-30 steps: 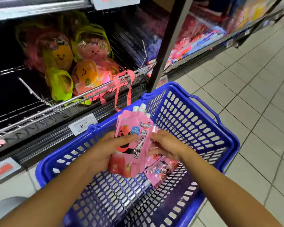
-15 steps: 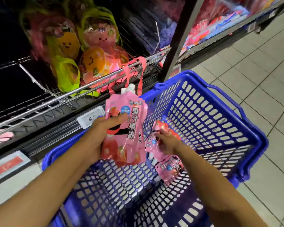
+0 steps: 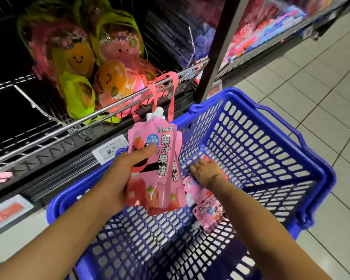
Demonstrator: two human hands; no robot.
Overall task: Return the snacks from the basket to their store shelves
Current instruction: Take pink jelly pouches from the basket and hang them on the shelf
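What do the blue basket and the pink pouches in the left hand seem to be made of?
Blue basket: looks like moulded rigid plastic, semi-gloss, with regular slotted walls and a thick rounded rim. Pink pouches held by the left hand: apparently flexible glossy printed film, creased at the edges, with a white plastic spout on top.

Pink jelly pouches (image 3: 158, 168) with black lettering, white caps and red strawberries; blue lattice basket (image 3: 271, 158); far shelf's pink and orange smiley-faced bags (image 3: 109, 77) with lime-green handles; pale grey tiled floor (image 3: 321, 87)
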